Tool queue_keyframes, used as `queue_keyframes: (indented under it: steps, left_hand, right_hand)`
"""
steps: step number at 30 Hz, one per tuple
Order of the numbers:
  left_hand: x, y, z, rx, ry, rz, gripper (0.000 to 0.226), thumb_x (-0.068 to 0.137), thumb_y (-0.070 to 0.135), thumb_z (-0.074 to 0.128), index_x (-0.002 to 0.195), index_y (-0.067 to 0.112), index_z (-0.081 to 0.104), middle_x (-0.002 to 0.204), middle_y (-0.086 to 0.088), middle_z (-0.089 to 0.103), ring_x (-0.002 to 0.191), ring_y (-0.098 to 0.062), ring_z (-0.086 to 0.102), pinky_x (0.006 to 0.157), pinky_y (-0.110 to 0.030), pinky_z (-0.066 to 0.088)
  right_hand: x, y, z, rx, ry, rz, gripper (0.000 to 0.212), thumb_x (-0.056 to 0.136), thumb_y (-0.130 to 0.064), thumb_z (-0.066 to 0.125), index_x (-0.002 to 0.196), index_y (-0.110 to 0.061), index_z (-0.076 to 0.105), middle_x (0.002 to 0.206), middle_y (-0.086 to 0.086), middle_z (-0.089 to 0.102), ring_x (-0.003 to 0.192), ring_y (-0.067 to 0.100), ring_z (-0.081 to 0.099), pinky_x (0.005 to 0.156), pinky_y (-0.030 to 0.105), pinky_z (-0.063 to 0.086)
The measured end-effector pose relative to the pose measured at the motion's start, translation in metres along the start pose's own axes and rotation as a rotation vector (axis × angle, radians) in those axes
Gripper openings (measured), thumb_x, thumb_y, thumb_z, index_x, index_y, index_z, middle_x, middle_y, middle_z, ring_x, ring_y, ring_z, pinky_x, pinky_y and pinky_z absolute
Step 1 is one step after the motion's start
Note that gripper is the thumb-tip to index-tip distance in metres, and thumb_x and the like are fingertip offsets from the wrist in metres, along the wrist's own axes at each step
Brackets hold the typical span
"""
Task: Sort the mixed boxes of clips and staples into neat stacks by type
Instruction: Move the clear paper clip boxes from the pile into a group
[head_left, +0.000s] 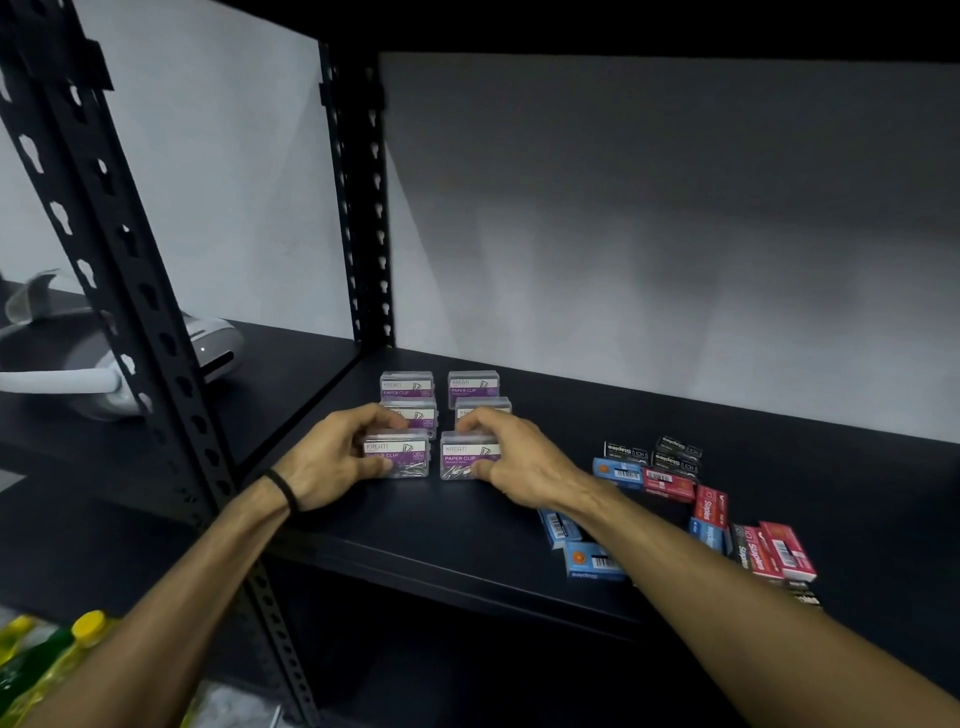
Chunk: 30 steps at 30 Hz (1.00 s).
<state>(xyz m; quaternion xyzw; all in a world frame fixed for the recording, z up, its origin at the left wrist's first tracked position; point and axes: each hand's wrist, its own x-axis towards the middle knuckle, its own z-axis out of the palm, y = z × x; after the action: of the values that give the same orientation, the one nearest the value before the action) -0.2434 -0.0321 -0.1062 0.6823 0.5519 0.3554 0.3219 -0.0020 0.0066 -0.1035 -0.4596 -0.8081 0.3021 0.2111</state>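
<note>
Head view. On the dark shelf (415, 525), the left hand (332, 457) grips the front-left paper clip box (402, 457); the right hand (511, 462) grips the front-right paper clip box (462, 460), each closed around its clear case. Unsorted staple boxes (711, 512) lie scattered to the right. Risk: pushing either box rearward could nudge the rear paper clip boxes (441, 389) out of line.

Paper clip boxes (439, 421) stand in two columns near the shelf's (467, 525) back-left corner post — three rows deep. Staple boxes (691, 504) lie scattered to their right, reaching toward the shelf's front edge.
</note>
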Motion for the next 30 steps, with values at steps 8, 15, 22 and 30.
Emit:
queue_keyframes:
  steps: [8,15,22,30]
  left_hand:
    - [0.0,0.001,-0.001,0.013,-0.001,0.001,0.038,0.08,-0.006,0.072,0.109,0.017,0.062,0.106,0.003,0.069,0.091,-0.005,0.069,0.075,-0.015,0.053]
    - [0.0,-0.005,-0.005,0.02,-0.008,0.008,0.038,0.08,-0.007,0.071,0.109,0.015,0.062,0.107,-0.002,0.07,0.093,-0.012,0.07,0.079,-0.019,0.055]
    - [0.001,-0.006,-0.005,0.036,0.0,0.019,0.039,0.079,-0.006,0.072,0.11,0.016,0.061,0.107,0.001,0.07,0.094,-0.011,0.069,0.078,-0.018,0.055]
    - [0.002,-0.002,-0.008,0.195,0.164,0.08,0.051,0.076,0.026,0.081,0.12,0.032,0.057,0.111,0.008,0.065,0.102,-0.007,0.063,0.09,-0.034,0.054]
  right_hand:
    - [0.001,0.001,0.001,0.005,0.001,-0.012,0.048,0.088,-0.006,0.069,0.128,-0.028,0.054,0.132,-0.003,0.059,0.112,0.011,0.061,0.098,0.034,0.052]
    - [0.001,-0.002,0.002,0.005,-0.001,-0.029,0.05,0.089,-0.006,0.068,0.133,-0.026,0.053,0.136,-0.003,0.057,0.114,0.011,0.059,0.096,0.029,0.052]
    - [0.002,0.0,0.003,-0.016,0.014,-0.04,0.052,0.088,-0.007,0.069,0.133,-0.026,0.053,0.137,-0.002,0.056,0.117,0.012,0.058,0.1,0.033,0.051]
    - [-0.008,0.004,-0.01,-0.085,0.104,-0.072,0.063,0.086,-0.022,0.073,0.142,-0.027,0.044,0.139,-0.005,0.046,0.122,0.01,0.05,0.109,0.041,0.041]
